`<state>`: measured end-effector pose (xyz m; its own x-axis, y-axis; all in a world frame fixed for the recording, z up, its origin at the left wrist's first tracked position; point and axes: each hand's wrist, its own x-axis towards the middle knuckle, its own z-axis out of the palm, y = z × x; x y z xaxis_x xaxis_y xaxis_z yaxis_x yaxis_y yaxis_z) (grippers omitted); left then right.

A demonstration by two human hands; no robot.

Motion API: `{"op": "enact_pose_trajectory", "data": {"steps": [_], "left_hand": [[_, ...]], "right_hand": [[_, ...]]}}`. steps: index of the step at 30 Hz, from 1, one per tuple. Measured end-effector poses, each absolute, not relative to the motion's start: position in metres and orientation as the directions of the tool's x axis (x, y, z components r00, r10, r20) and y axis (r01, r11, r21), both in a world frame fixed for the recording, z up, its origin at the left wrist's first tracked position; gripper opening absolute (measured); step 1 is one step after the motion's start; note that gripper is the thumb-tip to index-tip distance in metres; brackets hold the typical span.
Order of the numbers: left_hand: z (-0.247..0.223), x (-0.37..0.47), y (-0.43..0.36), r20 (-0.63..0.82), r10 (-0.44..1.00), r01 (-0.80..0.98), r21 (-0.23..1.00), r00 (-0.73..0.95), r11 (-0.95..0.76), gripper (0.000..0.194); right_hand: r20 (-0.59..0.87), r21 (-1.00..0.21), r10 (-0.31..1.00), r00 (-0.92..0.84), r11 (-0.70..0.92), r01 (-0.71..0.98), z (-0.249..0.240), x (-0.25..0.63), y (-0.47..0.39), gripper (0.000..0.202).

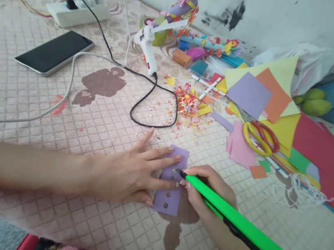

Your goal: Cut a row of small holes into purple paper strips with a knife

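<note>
A purple paper strip [172, 205] with small round holes lies on the patterned tablecloth [88, 223]. My left hand [136, 171] is spread flat, its fingertips resting on the strip and holding nothing. My right hand [210, 188] is closed around a long green and black tool [242, 226]. The tool's dark tip touches the strip between my left fingers, near one of the holes. Part of the strip is hidden under my left fingers.
Ahead are a white glue gun [148, 48] with a looped black cord, and paper scraps [190, 101]. A phone [55, 51] and power strip [77, 12] lie at the left. Scissors [260, 138], coloured paper [326, 157] and white string [301, 189] lie at the right.
</note>
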<state>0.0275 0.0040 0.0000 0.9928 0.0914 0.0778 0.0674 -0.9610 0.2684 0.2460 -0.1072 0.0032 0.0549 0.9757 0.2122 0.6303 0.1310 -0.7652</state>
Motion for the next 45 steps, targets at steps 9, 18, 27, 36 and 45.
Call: {"op": "enact_pose_trajectory", "data": {"steps": [9, 18, 27, 36, 45], "left_hand": [[-0.002, 0.028, 0.001, 0.085, 0.116, 0.089, 0.268, 0.990, -0.959, 0.056], [0.001, 0.030, -0.005, 0.062, 0.168, 0.150, 0.219, 0.984, -0.964, 0.060], [0.008, 0.023, 0.005, -0.015, 0.078, 0.079, 0.280, 0.997, -0.957, 0.058], [0.001, 0.027, -0.008, 0.069, 0.162, 0.145, 0.204, 0.984, -0.968, 0.056], [0.000, 0.027, -0.008, 0.059, 0.154, 0.139, 0.207, 0.986, -0.969, 0.060]], "right_hand": [[0.165, -0.809, 0.981, 0.102, 0.076, 0.583, -0.002, 0.246, -0.111, 0.011], [0.167, -0.797, 0.979, 0.120, 0.062, 0.601, -0.002, 0.247, -0.109, 0.009], [0.177, -0.801, 0.977, 0.120, 0.073, 0.594, 0.005, 0.244, -0.106, 0.009], [0.173, -0.787, 0.979, 0.109, 0.071, 0.613, 0.001, 0.245, -0.110, 0.014], [0.207, -0.805, 0.969, 0.133, 0.091, 0.586, 0.000, 0.248, -0.113, 0.011]]}}
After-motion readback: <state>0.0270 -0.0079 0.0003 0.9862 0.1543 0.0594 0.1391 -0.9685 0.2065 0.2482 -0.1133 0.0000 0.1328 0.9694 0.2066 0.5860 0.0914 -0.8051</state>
